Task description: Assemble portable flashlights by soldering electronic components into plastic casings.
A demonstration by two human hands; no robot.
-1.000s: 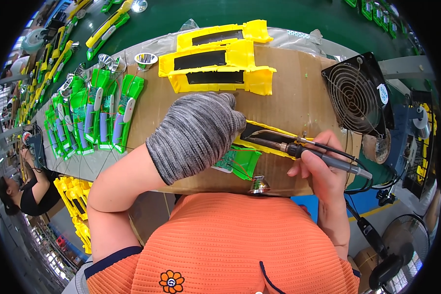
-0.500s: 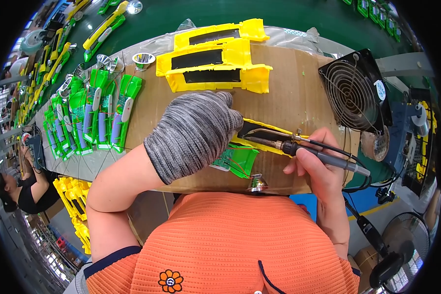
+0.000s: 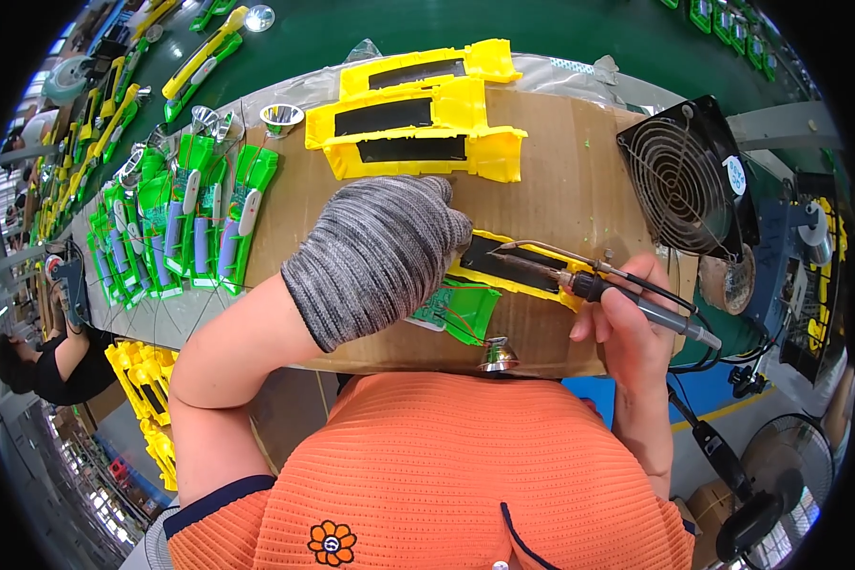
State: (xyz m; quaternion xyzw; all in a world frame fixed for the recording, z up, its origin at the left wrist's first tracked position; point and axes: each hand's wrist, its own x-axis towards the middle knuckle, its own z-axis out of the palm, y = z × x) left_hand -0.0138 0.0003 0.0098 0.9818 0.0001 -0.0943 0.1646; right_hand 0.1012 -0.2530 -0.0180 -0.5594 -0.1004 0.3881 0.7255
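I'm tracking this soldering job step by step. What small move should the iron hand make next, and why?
Probably ease the soldering iron tip a little further left and down onto the yellow housing. The right hand already aims it there, and the gloved left hand pins the housing to the cardboard. Whether the tip touches yet is unclear.

Wearing a grey-and-white marled knit glove on the left hand (image 3: pixel 380 252), nothing on the right hand (image 3: pixel 627 328), and a ribbed orange short-sleeved top with dark navy sleeve trim and a small flower emblem on the chest.
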